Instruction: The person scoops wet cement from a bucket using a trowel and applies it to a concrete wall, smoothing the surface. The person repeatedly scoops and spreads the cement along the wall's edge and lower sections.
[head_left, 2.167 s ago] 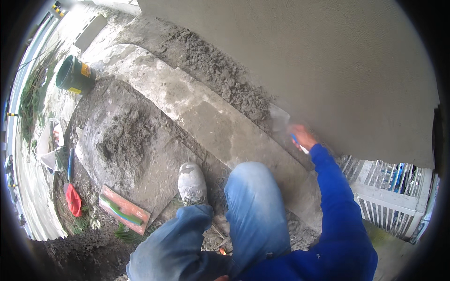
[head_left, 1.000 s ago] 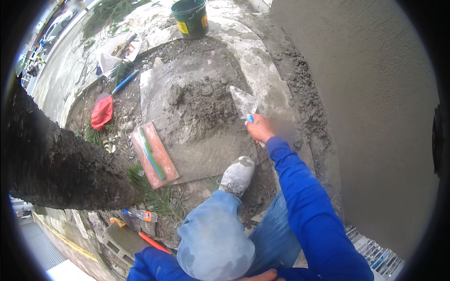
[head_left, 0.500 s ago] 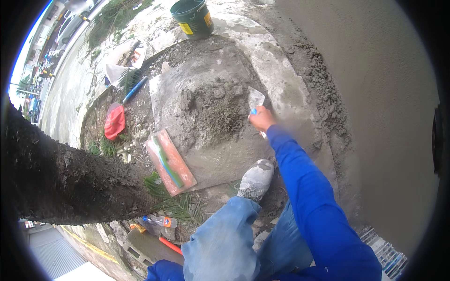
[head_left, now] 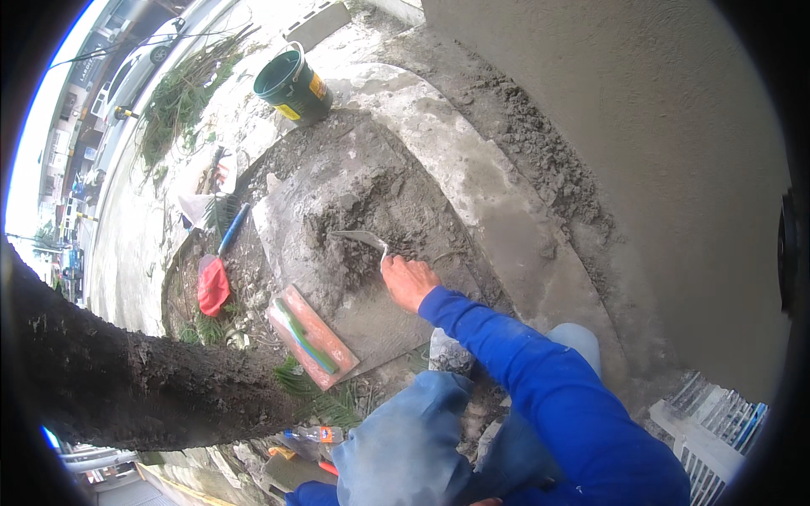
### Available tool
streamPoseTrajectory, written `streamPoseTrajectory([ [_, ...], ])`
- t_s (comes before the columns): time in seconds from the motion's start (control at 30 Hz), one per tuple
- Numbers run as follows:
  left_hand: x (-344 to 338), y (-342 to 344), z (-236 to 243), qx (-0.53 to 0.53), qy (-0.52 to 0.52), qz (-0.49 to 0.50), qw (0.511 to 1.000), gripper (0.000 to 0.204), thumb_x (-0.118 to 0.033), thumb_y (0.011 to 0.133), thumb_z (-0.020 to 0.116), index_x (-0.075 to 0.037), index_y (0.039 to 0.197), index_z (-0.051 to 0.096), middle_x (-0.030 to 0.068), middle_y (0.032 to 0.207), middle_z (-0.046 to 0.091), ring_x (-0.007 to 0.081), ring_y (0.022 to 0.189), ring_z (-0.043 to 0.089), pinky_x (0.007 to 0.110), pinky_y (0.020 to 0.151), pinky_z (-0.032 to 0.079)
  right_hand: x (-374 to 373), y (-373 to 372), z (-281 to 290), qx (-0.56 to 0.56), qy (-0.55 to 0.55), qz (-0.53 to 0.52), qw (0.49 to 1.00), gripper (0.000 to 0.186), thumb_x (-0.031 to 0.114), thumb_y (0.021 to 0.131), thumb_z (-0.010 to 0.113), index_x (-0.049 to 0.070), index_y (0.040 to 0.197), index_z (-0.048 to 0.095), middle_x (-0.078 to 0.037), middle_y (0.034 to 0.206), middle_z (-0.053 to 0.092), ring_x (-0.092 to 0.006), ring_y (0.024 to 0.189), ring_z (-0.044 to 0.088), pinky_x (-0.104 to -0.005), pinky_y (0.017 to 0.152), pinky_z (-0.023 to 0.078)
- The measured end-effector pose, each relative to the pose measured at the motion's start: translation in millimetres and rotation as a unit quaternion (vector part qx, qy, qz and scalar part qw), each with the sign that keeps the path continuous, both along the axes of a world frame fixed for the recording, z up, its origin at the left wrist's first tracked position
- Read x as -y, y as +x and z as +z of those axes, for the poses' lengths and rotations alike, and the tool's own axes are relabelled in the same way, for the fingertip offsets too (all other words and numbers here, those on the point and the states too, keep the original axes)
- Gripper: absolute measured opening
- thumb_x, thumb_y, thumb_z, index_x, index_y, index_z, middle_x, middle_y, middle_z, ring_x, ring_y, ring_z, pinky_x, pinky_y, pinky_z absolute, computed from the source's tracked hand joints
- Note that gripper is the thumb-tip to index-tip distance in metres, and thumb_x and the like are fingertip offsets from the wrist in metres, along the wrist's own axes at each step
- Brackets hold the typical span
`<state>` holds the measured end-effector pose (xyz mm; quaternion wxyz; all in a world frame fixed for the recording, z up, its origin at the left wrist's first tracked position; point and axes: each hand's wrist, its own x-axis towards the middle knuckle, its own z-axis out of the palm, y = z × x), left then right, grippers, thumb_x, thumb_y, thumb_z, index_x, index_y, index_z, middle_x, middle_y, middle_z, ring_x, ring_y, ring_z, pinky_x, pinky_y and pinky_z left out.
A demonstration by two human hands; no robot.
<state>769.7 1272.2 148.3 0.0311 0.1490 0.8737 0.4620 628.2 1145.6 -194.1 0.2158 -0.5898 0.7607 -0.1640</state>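
My right hand [head_left: 408,281] is closed round the handle of a pointed trowel [head_left: 363,237]. The blade lies on its edge in a heap of wet grey mortar [head_left: 396,211]. The mortar sits on a flat board [head_left: 375,319] on the ground. At the board's near left corner rests a plastering float [head_left: 314,336], with a reddish plate and a green and blue handle. Of my left arm, the blue sleeve [head_left: 310,494] shows at the lower edge. A sliver of skin [head_left: 487,503] by my lap may be my left hand; its fingers are hidden.
A dark green bucket [head_left: 295,88] stands beyond the board. A thick trunk [head_left: 152,379] crosses the left side. Near it lie a red bag [head_left: 213,287], a blue-handled tool [head_left: 234,228] and a plastic bottle [head_left: 316,434]. A grey plastered wall [head_left: 666,169] rises at right, with spilled mortar [head_left: 548,160] along its foot.
My right hand has moved left with the trowel, from the board's right edge into the mortar heap. The mortar there is now pushed about. The view has shifted and turned slightly.
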Motion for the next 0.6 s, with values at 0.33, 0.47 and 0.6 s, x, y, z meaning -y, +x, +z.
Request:
streamPoseTrajectory([
  [0.33,2.4,13.0,-3.0,-0.008,0.006,0.038,0.999,0.035,-0.013,0.09,0.057,0.0,0.122,0.063,0.0129,0.116,0.064,0.0255,0.098,0.06,0.04,0.093,0.05,97.2,-120.6,-50.9,-0.037,0.073,-0.122,0.989,0.032,0.013,0.097,0.051,-0.007,0.12,0.064,-0.026,0.117,0.071,-0.0383,0.104,0.073,-0.0454,0.089,0.06],
  [0.47,5.2,4.9,-5.8,-0.013,0.013,0.04,0.999,0.036,-0.013,0.09,0.057,-0.001,0.123,0.064,0.0126,0.117,0.064,0.0254,0.099,0.06,0.041,0.094,0.05,102.8,-63.9,-68.1,0.023,0.103,-0.1,0.989,0.031,0.009,0.096,0.054,-0.008,0.121,0.062,-0.027,0.117,0.07,-0.0393,0.108,0.071,-0.0463,0.092,0.059],
  [0.6,4.2,7.3,-4.7,-0.013,0.001,0.058,0.998,0.036,-0.014,0.09,0.058,-0.001,0.123,0.064,0.0124,0.118,0.064,0.0254,0.1,0.06,0.041,0.094,0.05,74.0,-14.6,-36.7,0.022,0.055,0.021,0.998,0.03,0.009,0.092,0.059,-0.007,0.117,0.062,-0.027,0.113,0.069,-0.0402,0.105,0.071,-0.0472,0.09,0.059],
])
